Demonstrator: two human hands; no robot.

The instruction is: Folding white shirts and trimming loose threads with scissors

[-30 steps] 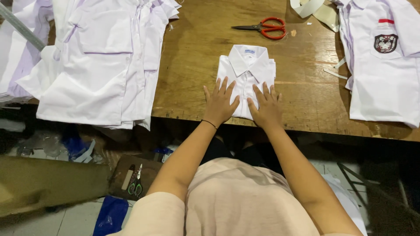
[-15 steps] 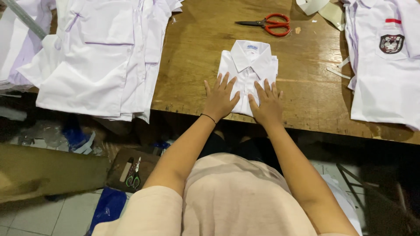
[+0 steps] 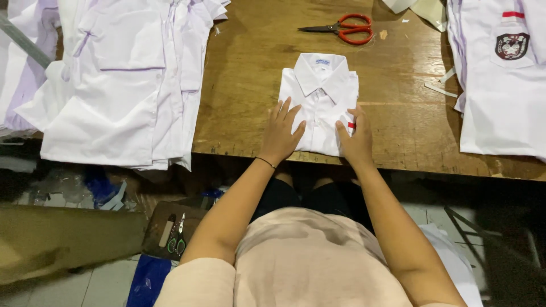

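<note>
Both hands, left hand (image 3: 280, 135) and right hand (image 3: 355, 138), are pressing the folded white shirt (image 3: 320, 99) flat on the bench (image 3: 250, 85), fingers spread and gripping nothing; lifting it aside probably needs grips under both edges.

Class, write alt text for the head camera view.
Both hands, left hand and right hand, press flat on a folded white shirt on a wooden table. Red scissors lie beyond it; a stack of white shirts sits left.
</note>
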